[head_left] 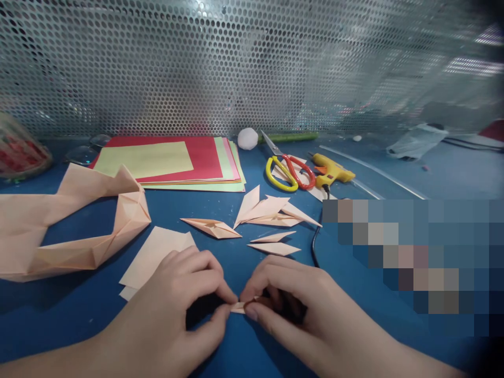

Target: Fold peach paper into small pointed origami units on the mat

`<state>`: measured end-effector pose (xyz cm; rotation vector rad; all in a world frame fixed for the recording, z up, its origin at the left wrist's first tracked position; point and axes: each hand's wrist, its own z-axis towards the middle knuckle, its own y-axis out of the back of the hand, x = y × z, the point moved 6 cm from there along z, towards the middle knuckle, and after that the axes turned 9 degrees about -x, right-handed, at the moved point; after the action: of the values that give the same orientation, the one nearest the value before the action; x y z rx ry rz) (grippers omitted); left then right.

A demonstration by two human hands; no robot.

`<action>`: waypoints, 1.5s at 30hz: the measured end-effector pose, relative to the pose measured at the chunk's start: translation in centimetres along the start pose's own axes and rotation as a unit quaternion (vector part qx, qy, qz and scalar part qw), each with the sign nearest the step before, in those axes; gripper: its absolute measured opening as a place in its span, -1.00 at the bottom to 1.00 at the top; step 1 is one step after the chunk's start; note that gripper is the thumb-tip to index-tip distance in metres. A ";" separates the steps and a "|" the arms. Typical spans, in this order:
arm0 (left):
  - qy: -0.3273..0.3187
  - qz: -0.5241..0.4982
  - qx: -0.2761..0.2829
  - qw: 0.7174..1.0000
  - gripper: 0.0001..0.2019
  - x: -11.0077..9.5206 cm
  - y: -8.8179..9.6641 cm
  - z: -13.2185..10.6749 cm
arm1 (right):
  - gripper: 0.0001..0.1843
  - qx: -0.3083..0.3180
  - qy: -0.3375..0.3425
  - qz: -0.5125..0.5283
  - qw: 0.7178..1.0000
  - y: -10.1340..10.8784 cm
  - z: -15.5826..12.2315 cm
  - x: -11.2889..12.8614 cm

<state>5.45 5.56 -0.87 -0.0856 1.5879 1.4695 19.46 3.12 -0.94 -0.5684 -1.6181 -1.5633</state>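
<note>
My left hand (179, 296) and my right hand (293, 304) meet low in the middle of the blue table (394, 178). Together they pinch a small folded peach paper piece (239, 307) between thumbs and forefingers; most of it is hidden by the fingers. Beyond them lie several pointed folded peach pieces (268, 212) and one more (212, 227). A flat peach sheet (153, 252) lies under my left hand's knuckles.
A large folded peach paper form (79, 226) fills the left side. A stack of coloured paper (177, 163) lies at the back. Scissors (289, 170), a yellow glue gun (333, 173) with its black cord (315, 244), a white ball (247, 138) and a perforated metal screen (236, 63) stand behind.
</note>
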 end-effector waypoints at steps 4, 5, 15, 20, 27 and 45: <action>0.005 0.008 0.026 1.000 -0.85 0.0 -0.2 0.1 | -0.80 -0.004 -0.023 0.007 1.000 0.1 -0.1 -0.4; 0.003 0.012 0.032 0.999 -0.85 0.0 -0.3 0.2 | -0.81 -0.005 -0.023 0.007 1.000 0.1 -0.1 -0.4; -0.008 0.009 0.005 1.000 -0.87 -0.4 -0.3 -0.2 | -0.86 0.026 0.004 0.009 1.000 -0.2 0.1 0.2; 0.012 -0.006 -0.047 0.999 -0.86 -0.8 -0.3 -0.3 | -0.85 0.033 -0.015 -0.002 0.999 -0.2 0.1 0.2; 0.007 -0.006 0.006 1.000 -0.89 -0.2 -0.4 0.1 | -0.94 0.045 -0.044 0.044 0.997 0.0 0.4 -0.3; 0.005 -0.020 -0.047 0.999 -0.83 -0.2 -0.3 -0.3 | -0.83 0.009 0.126 -0.013 0.992 -0.1 -0.4 0.7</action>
<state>5.55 5.10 -0.97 -0.1766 1.5165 1.5145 19.02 2.57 -0.45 -0.3254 -1.4503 -1.5701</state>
